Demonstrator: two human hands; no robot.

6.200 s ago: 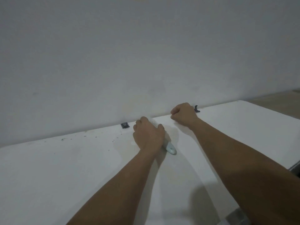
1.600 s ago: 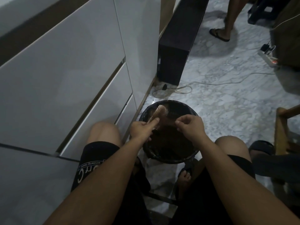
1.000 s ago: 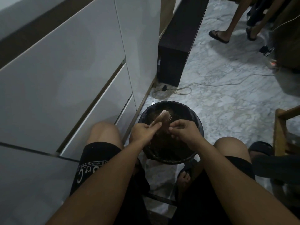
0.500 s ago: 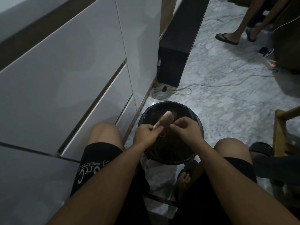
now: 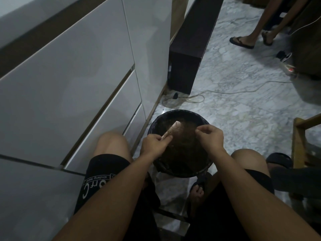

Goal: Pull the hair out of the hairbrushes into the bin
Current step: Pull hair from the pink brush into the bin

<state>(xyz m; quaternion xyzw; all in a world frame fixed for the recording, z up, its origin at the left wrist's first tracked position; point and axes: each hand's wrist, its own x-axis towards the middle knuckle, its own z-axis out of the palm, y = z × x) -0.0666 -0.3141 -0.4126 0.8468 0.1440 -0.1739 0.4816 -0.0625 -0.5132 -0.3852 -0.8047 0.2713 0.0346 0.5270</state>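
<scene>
A round black bin (image 5: pixel 180 113) stands on the floor between my knees, with brownish hair inside. My left hand (image 5: pixel 153 145) is shut on the handle of a light wooden hairbrush (image 5: pixel 175 128), held tilted over the bin with its head pointing away from me. My right hand (image 5: pixel 209 137) hovers over the bin to the right of the brush head, thumb and fingers pinched together on a tuft of hair that stretches back to the bristles. The bristle side is hard to make out in the dim light.
White cabinet drawers (image 5: pixel 83 84) rise close on my left. A dark box (image 5: pixel 187 54) and a loose cable (image 5: pixel 217 93) lie beyond the bin on the marble floor. Another person's sandalled feet (image 5: pixel 243 41) stand far right. A wooden chair frame (image 5: pixel 302 145) is at my right.
My right hand has drawn away to the right from the brush head, pulling hair with it. Long before, both hands rested on a white tabletop. The other person's feet have shifted.
</scene>
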